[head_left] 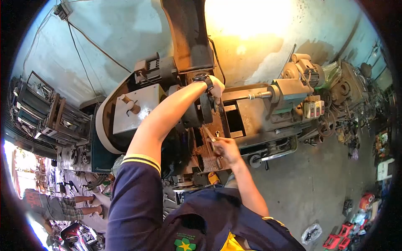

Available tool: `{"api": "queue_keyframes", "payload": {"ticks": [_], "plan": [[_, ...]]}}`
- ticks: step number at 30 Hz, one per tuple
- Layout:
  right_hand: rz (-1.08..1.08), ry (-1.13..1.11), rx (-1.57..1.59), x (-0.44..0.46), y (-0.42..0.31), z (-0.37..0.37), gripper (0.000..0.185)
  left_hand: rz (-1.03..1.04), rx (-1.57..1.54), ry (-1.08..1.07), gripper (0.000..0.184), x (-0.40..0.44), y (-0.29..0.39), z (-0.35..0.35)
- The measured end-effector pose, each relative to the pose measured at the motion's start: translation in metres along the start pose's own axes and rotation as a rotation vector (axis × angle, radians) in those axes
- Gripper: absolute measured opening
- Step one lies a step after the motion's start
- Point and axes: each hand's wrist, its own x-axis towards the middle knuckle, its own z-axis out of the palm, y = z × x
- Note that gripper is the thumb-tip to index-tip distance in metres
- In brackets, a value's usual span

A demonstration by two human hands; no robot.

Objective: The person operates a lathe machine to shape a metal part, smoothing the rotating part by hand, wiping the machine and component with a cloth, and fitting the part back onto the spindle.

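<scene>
My left hand (216, 86), with a dark watch on its wrist, reaches over the lathe chuck (205, 107). Its fingers bend down together beside the chuck's right face; what they grip is hidden. Lower down, my right hand (226, 149) is closed around a long thin brown tool (208, 133) whose kind I cannot make out. That tool slants up and left over the lathe bed. A small ring-shaped metal end (217, 134) shows just above my right fingers. Brownish chips (206, 151) lie in the tray below the chuck.
The headstock cover (136, 113) stands left of the chuck, with a motor (155, 70) behind it. On the right are the tailstock (289, 94) and a switch box (313, 109). A lever handle (276, 155) juts out at the front. A person (54, 205) is at lower left.
</scene>
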Motion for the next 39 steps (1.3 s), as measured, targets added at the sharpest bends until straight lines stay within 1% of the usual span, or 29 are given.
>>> {"api": "queue_keyframes", "payload": {"ticks": [1, 2, 5, 6, 8, 12, 14, 16, 17, 18, 19, 20, 21, 22, 23, 24, 25, 27, 28, 29, 30, 31, 33, 34, 35, 36, 37, 38, 39], "plan": [[-0.061, 0.041, -0.005, 0.007, 0.02, 0.012, 0.024, 0.012, -0.026, -0.001, 0.057, 0.001, -0.001, 0.0], [-0.036, 0.074, -0.009, 0.0, 0.013, 0.03, 0.025, 0.023, -0.052, -0.003, 0.057, 0.005, -0.004, 0.001], [-0.035, 0.079, -0.121, 0.007, 0.013, 0.018, 0.026, 0.056, -0.134, 0.031, 0.056, 0.016, -0.013, 0.011], [-0.052, 0.021, -0.007, 0.006, 0.011, 0.011, 0.027, 0.064, -0.159, 0.026, 0.056, 0.021, -0.017, 0.014], [-0.011, 0.1, -0.006, 0.008, 0.023, 0.023, 0.027, 0.059, -0.149, 0.036, 0.053, 0.028, -0.02, 0.017], [-0.123, 0.138, 0.101, 0.007, 0.038, 0.046, 0.025, 0.112, -0.187, 0.11, 0.051, 0.03, -0.022, 0.022], [-0.039, 0.012, 0.121, 0.009, 0.03, 0.027, 0.028, 0.09, -0.226, 0.134, 0.051, 0.029, -0.024, 0.023], [0.262, -0.485, 0.601, 0.004, 0.016, -0.007, 0.038, 0.116, -0.25, 0.258, 0.048, 0.028, -0.027, 0.024], [0.366, -0.658, 0.791, 0.007, 0.035, -0.031, 0.048, 0.161, -0.489, 0.27, 0.045, 0.016, -0.027, 0.021], [0.354, -0.693, 0.736, -0.002, 0.045, -0.049, 0.049, 0.195, -0.618, 0.386, 0.045, 0.012, -0.03, 0.023], [0.34, -0.729, 0.677, -0.012, 0.049, -0.065, 0.051, 0.2, -0.836, 0.464, 0.048, -0.024, -0.016, 0.016], [0.368, -0.733, 0.578, -0.028, 0.042, -0.074, 0.053, 0.313, -0.945, 0.612, 0.043, -0.011, -0.029, 0.024], [0.36, -0.63, 0.383, -0.048, 0.029, -0.081, 0.052, 0.411, -1.309, 0.598, 0.036, -0.026, -0.021, 0.027], [0.364, -0.517, 0.191, -0.059, 0.023, -0.092, 0.044, 0.577, -1.628, 0.658, 0.03, -0.054, -0.004, 0.03], [0.317, -0.365, -0.044, -0.067, 0.018, -0.09, 0.039, 0.668, -1.83, 0.654, 0.035, -0.08, 0.011, 0.035], [0.267, -0.213, -0.274, -0.073, 0.011, -0.086, 0.035, 0.685, -1.892, 0.701, 0.034, -0.093, 0.023, 0.048], [0.361, -0.034, -0.6, -0.071, 0.0, -0.077, 0.029, 0.702, -1.948, 0.75, 0.033, -0.108, 0.036, 0.061], [0.055, 0.094, -1.058, -0.054, 0.014, -0.072, 0.026, 0.486, -2.004, 0.701, 0.034, -0.147, 0.079, 0.09], [-0.011, 0.119, -1.193, -0.049, 0.012, -0.062, 0.023, 0.513, -1.934, 0.684, 0.033, -0.147, 0.092, 0.111], [0.048, 0.146, -1.25, -0.041, 0.014, -0.056, 0.023, 0.344, -1.901, 0.659, 0.034, -0.152, 0.11, 0.127], [0.106, 0.173, -1.305, -0.034, 0.018, -0.055, 0.025, 0.29, -1.868, 0.659, 0.035, -0.145, 0.125, 0.15], [0.034, 0.183, -1.337, -0.024, 0.036, -0.066, 0.031, 0.231, -1.854, 0.594, 0.034, -0.147, 0.133, 0.162], [-0.019, 0.152, -1.316, -0.022, 0.027, -0.068, 0.029, 0.107, -1.926, 0.605, 0.033, -0.123, 0.147, 0.195], [-0.073, 0.122, -1.303, -0.022, 0.02, -0.068, 0.028, 0.026, -1.823, 0.754, 0.034, -0.112, 0.154, 0.205], [-0.075, 0.094, -1.351, -0.021, 0.011, -0.068, 0.036, -0.05, -1.615, 0.939, 0.036, -0.106, 0.159, 0.207], [-0.122, 0.099, -1.163, -0.02, 0.005, -0.068, 0.04, -0.125, -1.395, 1.102, 0.038, -0.102, 0.165, 0.207], [-0.16, 0.105, -0.974, -0.018, 0.0, -0.069, 0.044, -0.185, -1.345, 1.165, 0.04, -0.098, 0.17, 0.205], [-0.12, 0.059, -0.59, -0.014, -0.004, -0.069, 0.042, -0.18, -1.317, 1.207, 0.038, -0.097, 0.173, 0.199], [0.06, -0.085, -0.217, -0.018, -0.037, -0.057, 0.036, -0.175, -1.288, 1.249, 0.037, -0.096, 0.176, 0.192]]}}
